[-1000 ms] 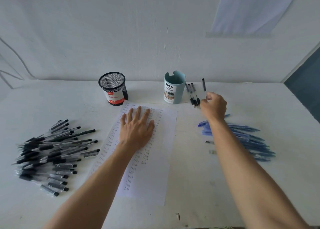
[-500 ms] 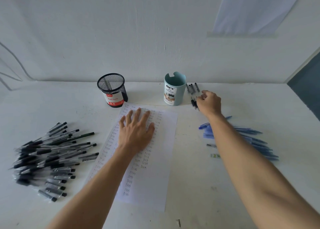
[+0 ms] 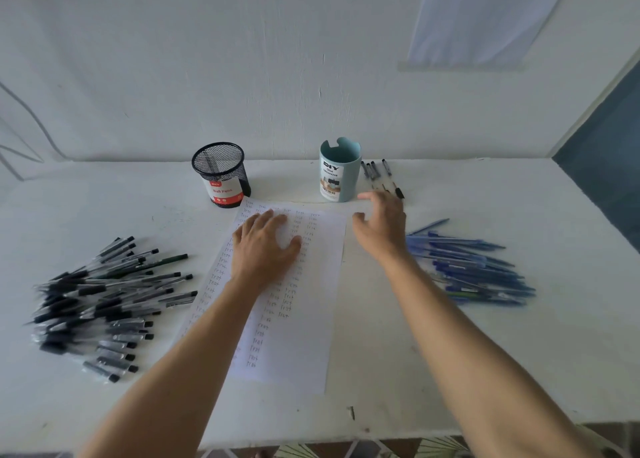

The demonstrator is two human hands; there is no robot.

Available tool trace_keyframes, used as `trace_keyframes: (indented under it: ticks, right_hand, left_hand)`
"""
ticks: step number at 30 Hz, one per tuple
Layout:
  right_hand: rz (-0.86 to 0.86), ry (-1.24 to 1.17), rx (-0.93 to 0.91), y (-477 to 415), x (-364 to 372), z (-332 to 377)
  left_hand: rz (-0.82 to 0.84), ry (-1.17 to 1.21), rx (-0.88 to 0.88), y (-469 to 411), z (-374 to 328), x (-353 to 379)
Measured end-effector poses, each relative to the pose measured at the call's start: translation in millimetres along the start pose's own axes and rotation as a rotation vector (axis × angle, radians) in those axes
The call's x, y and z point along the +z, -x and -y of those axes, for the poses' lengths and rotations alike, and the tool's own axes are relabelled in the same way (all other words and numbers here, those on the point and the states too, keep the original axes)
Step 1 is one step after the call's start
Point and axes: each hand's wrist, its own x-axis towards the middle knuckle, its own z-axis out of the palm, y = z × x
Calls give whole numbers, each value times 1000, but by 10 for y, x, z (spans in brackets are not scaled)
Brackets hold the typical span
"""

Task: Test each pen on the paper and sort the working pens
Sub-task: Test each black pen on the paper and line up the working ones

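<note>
Head view — black pens [image 3: 386,168] just beyond right grip [image 3: 382,232] (fingers loose).

Teal cup [image 3: 339,171]: "DIY DESK ORGANIZER"; mesh cup [image 3: 221,175]: "Ball Pens"; paper [image 3: 304,339]: "test".

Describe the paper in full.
The paper is a white sheet lying flat on the table, slightly skewed, its long side running away from the person. Columns of small handwritten "test" marks fill its left and far parts; the near right is blank. The left hand rests flat on its far half.
</note>
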Motion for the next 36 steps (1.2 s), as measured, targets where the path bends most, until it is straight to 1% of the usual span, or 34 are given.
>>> trace_keyframes:
  ticks: [2, 4, 8, 10, 12, 14, 15, 17, 18, 19, 20, 22, 24, 26, 29, 31, 34, 36]
  right_hand:
    - [75, -13, -53, 234, 56, 86]
    - [174, -7, -78, 469, 103, 168]
    - [352, 166, -121, 778, 159, 224]
    - [388, 244, -164, 831, 156, 210]
    - [415, 263, -179, 840, 144, 191]
    - [436, 269, -187, 847, 144, 169]
    - [439, 275, -194, 855, 151, 159]
    - [428, 290, -205, 873, 157, 146]
    - [424, 296, -209, 878, 160, 143]
    - [423, 299, -212, 882, 158, 140]
    - [424, 300, -215, 885, 160, 139]
    - [423, 303, -218, 887, 160, 138]
    - [416, 305, -221, 886, 161, 137]
    - [429, 303, -225, 880, 148, 132]
    - [504, 330, -232, 868, 98, 117]
    - [545, 357, -239, 861, 74, 114]
    - [547, 368, -229, 876, 84, 130]
    - [529, 370, -213, 893, 108, 140]
  left_hand:
    - [-37, 146, -36, 12, -6, -66]
    - [-31, 288, -60, 40, -10, -171]
    - [-29, 700, -204, 90, 5, -384]
    - [-91, 797, -235, 130, 58, -426]
    - [-177, 761, -224, 191, 138, -450]
    - [-241, 614, -222, 269, 229, -462]
    - [-276, 508, -215, 310, 273, -468]
    - [-349, 188, -217, 367, 374, -487]
    - [-347, 13, -254, 381, 430, -508]
    - [-307, -129, -312, 394, 476, -541]
    - [-250, -233, -366, 405, 523, -570]
    - [-167, -345, -445, 436, 607, -613]
    - [-140, -386, -499, 457, 684, -641]
    - [-133, -389, -512, 470, 739, -661]
    - [-206, -363, -473, 480, 800, -691]
    - [-308, -280, -364, 467, 831, -695]
    - [-542, -179, -52, 490, 772, -719]
    - [-692, -56, 96, 525, 633, -787]
